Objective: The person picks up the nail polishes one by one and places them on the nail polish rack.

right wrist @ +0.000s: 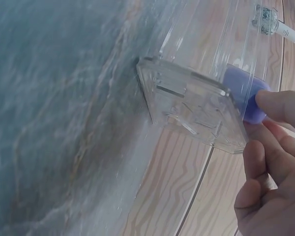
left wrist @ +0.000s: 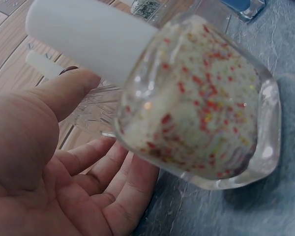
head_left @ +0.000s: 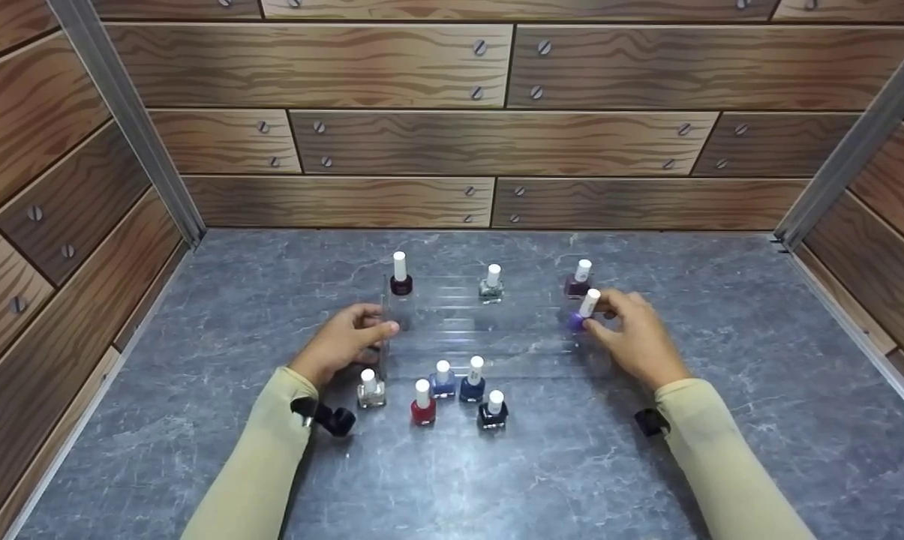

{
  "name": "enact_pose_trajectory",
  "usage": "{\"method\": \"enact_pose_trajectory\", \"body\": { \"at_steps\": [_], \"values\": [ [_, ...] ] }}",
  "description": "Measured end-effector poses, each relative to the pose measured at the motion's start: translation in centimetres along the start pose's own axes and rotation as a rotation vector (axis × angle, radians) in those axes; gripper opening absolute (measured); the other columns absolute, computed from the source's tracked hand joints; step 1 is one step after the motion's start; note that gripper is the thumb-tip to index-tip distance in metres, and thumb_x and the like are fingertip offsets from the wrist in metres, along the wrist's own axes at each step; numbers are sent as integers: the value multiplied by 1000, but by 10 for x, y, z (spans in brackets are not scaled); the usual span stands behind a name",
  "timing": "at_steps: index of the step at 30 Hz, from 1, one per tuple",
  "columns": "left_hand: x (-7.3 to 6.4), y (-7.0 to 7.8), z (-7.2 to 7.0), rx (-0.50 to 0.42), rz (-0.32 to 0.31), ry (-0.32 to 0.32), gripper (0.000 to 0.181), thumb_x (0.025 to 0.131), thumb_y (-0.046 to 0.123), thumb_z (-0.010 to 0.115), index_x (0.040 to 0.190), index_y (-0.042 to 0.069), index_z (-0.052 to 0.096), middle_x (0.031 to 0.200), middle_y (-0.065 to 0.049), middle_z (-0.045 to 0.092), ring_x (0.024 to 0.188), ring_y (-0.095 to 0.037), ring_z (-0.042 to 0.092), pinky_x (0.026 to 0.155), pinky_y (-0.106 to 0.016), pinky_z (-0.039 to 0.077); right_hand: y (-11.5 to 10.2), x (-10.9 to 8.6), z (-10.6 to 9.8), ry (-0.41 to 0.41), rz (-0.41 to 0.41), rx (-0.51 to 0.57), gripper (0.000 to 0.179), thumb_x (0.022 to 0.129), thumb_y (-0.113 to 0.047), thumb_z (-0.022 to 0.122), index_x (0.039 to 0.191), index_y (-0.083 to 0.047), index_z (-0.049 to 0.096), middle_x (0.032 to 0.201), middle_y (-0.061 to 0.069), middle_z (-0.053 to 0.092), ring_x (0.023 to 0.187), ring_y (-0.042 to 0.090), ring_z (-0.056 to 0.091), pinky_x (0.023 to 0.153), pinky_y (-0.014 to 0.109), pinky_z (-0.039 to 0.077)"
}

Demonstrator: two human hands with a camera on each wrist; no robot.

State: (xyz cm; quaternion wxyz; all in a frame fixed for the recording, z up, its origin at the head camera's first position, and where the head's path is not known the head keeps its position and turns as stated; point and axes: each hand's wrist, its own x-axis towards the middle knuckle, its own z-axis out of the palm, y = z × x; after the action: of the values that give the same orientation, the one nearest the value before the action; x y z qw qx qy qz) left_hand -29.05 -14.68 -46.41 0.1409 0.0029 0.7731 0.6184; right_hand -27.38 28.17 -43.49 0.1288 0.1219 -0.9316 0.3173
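Purple nail polish bottle point(head_left: 588, 306) is in your right hand point(head_left: 638, 337), pinched between thumb and fingers at the right end of the clear rack point(head_left: 482, 346); you cannot tell from these views whether its base touches the rack. Your left hand point(head_left: 343, 341) grasps the rack's left end, thumb on one side of the end panel and fingers on the other.

Along the rack's far side, you have three upright bottles well apart: a dark red bottle point(head_left: 401, 285) at left, a silvery glitter bottle point(head_left: 491, 289) in the middle and a plum bottle point(head_left: 577, 286) at right, just beyond the purple one.

Near you, on the grey marbled desk point(head_left: 572, 480), five more stand upright. A speckled bottle point(head_left: 371, 394) is at left, beside your left wrist; right of it come a red bottle point(head_left: 423, 412), a light blue bottle point(head_left: 442, 385), a dark blue bottle point(head_left: 472, 388) and a black bottle point(head_left: 492, 415). All the caps are white.
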Motion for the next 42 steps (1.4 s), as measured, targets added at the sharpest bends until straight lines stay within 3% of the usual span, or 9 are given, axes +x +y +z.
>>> {"method": "enact_pose_trajectory", "body": {
  "at_steps": [9, 11, 16, 19, 23, 26, 31, 42],
  "values": [
    [1, -1, -1, -17, 21, -16, 70, 96, 30, 76, 151, -1, 44, 138, -20, 58, 109, -28, 63, 91, -40, 61, -3, -1, -13, 38, -71, 38, 34, 90, 3, 73, 123, 3, 65, 112, 19, 65, 105, 34, 55, 91, 45, 46],
    [1, -1, -1, -20, 18, -15, 68, 97, 28, 75, 151, -1, 45, 137, -20, 59, 108, -28, 63, 90, -40, 61, -6, -1, -22, 104, -115, 72, 34, 88, 10, 69, 121, 5, 65, 113, 21, 65, 106, 32, 54, 93, 42, 44],
    [1, 2, -1, -15, 14, -11, 66, 98, 26, 74, 151, 1, 44, 139, -20, 57, 110, -28, 63, 90, -40, 61, -23, -3, -46, 378, -184, 147, 28, 81, 18, 60, 106, 8, 66, 104, 20, 65, 99, 19, 50, 90, 29, 38],
    [1, 2, -1, -11, 16, -8, 67, 97, 27, 74, 151, 1, 44, 139, -20, 57, 110, -29, 63, 91, -40, 61, -35, -7, -52, 451, -193, 193, 22, 82, 19, 58, 96, 6, 69, 93, 14, 68, 87, 9, 53, 82, 20, 42],
    [2, 1, 0, -22, 15, -14, 70, 96, 29, 76, 151, 1, 45, 139, -19, 57, 110, -28, 63, 90, -39, 61, -43, -12, -50, 412, -233, 223, 30, 83, 22, 52, 78, -1, 70, 72, 7, 67, 60, 2, 52, 55, 13, 41],
    [3, 0, 1, -32, 16, -12, 71, 95, 32, 78, 151, 1, 46, 139, -19, 57, 108, -27, 63, 90, -38, 61, -48, -14, -46, 380, -264, 225, 37, 82, 24, 46, 71, -4, 68, 64, 7, 64, 50, 2, 45, 44, 14, 35],
    [1, -2, 1, -39, 9, -7, 70, 95, 31, 77, 151, 1, 46, 137, -19, 58, 108, -27, 62, 89, -38, 61, -49, -15, -42, 322, -272, 220, 38, 82, 24, 49, 71, -7, 68, 65, 4, 66, 50, 3, 46, 44, 15, 35],
    [0, -1, 1, -21, -6, 5, 68, 96, 30, 76, 150, 2, 47, 132, -16, 61, 107, -25, 63, 89, -38, 61, -53, -19, -40, 46, -284, 185, 32, 88, 13, 60, 84, -17, 71, 79, -9, 70, 58, 10, 54, 50, 19, 45]
  ]
}}
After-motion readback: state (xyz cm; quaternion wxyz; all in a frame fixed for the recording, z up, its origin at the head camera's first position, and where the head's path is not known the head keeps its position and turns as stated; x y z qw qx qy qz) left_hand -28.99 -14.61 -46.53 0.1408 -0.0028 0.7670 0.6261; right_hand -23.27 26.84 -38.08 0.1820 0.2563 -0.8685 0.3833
